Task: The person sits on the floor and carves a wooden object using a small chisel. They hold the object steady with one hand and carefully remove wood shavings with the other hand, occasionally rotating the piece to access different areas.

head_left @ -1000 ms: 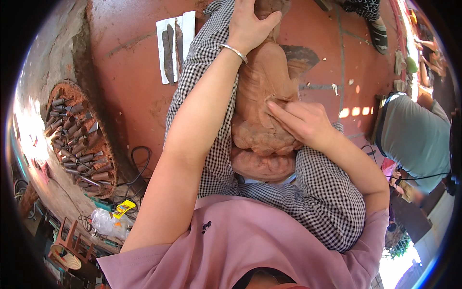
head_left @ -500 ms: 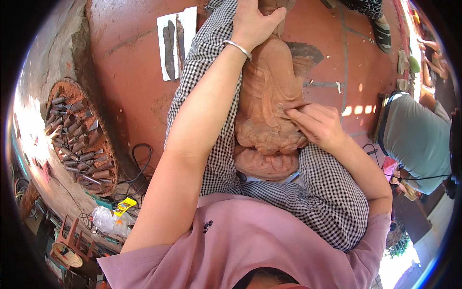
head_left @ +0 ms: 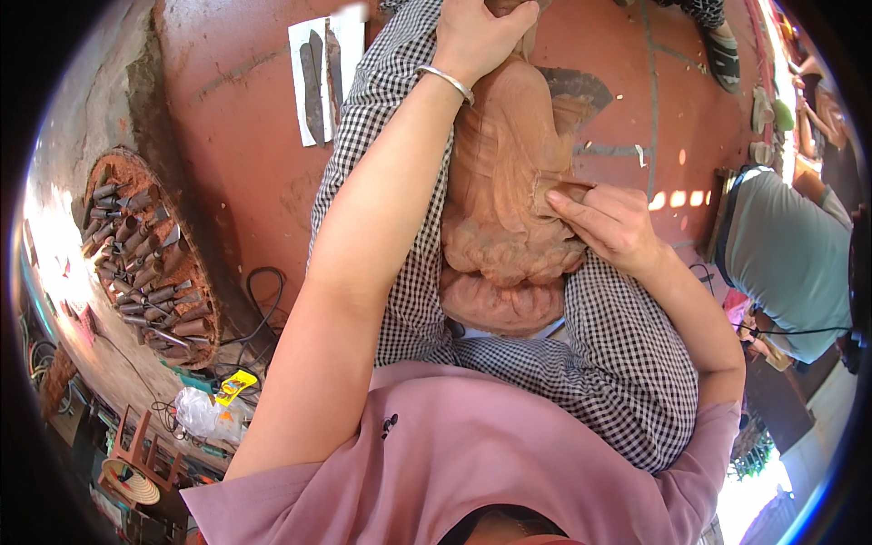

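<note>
Reddish-brown carved wooden figure point(head_left: 504, 136) lies kinda boxed in between black-and-white checked trouser legs point(head_left: 627, 363). Left hand point(head_left: 481, 38) grips its far end; right hand point(head_left: 609, 224) pinches narrow there, can't tell on what. Round tray point(head_left: 215, 304) of dark-handled tools point(head_left: 145, 263) left, red tiled floor point(head_left: 690, 109) right.

Single view: head cam, left of a fisheye pair. Faces steeply down over shirt point(head_left: 518, 436); carving point(head_left: 504, 154) close below, floor point(head_left: 245, 173) farther, its left edge in frame.
</note>
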